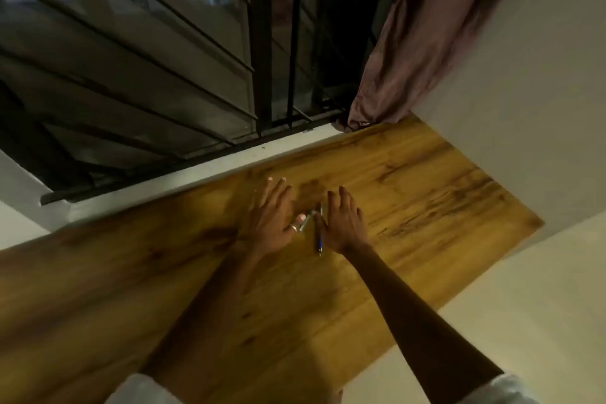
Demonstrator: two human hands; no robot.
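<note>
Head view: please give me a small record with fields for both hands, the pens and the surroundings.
left hand: palm down, fingers straight, over the table; wears a ring
right hand: palm down, fingers straight
blue pen: lies between the hands, beside the right thumb
second pen: pale, tilted, by the left thumb
wooden table: against a white sill
background: barred window, curtain

Both bare forearms [229, 298] reach forward out of white sleeves [141, 390], side by side over the desk [426, 174], drawing closer toward the wrists. The left hand [272, 216] is palm down, fingers straight and slightly spread toward the desk's far edge, with a ring [294, 228] on its thumb side. The right hand [344, 223] is just beside it, palm down, fingers straight and close together, thumbs nearly meeting.
</note>
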